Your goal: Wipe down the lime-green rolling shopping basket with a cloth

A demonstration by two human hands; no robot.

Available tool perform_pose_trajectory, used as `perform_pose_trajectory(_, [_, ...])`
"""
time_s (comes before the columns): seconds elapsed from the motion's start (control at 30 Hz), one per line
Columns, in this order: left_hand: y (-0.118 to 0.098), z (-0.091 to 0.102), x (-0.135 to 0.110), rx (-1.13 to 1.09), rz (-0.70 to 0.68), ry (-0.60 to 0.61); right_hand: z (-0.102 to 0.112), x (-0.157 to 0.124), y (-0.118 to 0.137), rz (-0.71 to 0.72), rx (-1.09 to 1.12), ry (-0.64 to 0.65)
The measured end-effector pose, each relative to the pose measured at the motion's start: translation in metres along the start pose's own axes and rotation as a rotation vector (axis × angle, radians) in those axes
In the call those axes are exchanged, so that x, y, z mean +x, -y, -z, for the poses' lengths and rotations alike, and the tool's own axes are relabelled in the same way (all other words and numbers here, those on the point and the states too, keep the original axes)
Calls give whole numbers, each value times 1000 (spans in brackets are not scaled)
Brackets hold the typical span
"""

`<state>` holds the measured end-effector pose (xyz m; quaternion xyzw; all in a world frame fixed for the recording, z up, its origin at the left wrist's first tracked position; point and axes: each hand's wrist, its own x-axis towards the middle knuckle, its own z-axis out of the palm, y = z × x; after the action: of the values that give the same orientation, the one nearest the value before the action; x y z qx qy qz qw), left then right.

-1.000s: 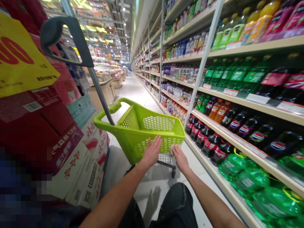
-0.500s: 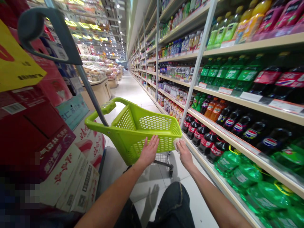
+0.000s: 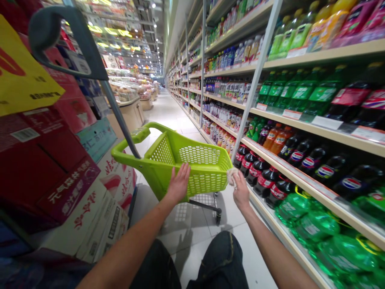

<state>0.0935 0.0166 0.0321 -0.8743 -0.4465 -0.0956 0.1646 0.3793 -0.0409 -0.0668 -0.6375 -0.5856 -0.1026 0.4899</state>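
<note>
A lime-green plastic shopping cart with perforated sides stands crosswise in front of me. My left hand lies flat against its near side, fingers stretched out and holding nothing. At the cart's right end, my right hand grips a crumpled whitish cloth. The cloth is against or very near the corner of the basket; whether it touches cannot be made out. A grey hooked handle on a metal pole rises from the cart's left end.
Shelves full of drink bottles run along the right, with large green bottles at the bottom. Stacked drink cartons line the left. A tiled aisle stretches ahead between display counters and shelving.
My left hand has slid left along the cart's side. My right hand has shifted slightly right with the cloth, which shows more now. The view has turned a little.
</note>
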Motion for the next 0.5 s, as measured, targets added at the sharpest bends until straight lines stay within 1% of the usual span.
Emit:
perform_pose_trajectory(0.07, [11, 3, 2, 16, 82, 15, -1, 22, 9, -11, -2, -69])
perform_pose_trajectory(0.13, [17, 4, 3, 26, 118, 43, -16, 34, 26, -18, -3, -63])
perform_pose_trajectory(0.17, [19, 4, 2, 27, 121, 56, -27, 36, 37, 2, 3, -31])
perform_pose_trajectory(0.23, [20, 4, 0, 30, 108, 72, -50, 35, 57, 94, 27, 58])
perform_pose_trajectory(0.3, [21, 5, -1, 36, 91, 81, -63, 33, 65, 195, 46, 138])
perform_pose_trajectory(0.33, [21, 6, -2, 38, 84, 86, -62, 33, 63, 222, 44, 159])
perform_pose_trajectory(0.37, [21, 7, -3, 37, 80, 92, -58, 34, 57, 219, 31, 161])
perform_pose_trajectory(0.47, [20, 10, -4, 19, 97, 118, -35, 38, 32, 91, -39, 107])
perform_pose_trajectory(0.5, [19, 11, -4, 12, 102, 127, -31, 38, 28, 48, -52, 92])
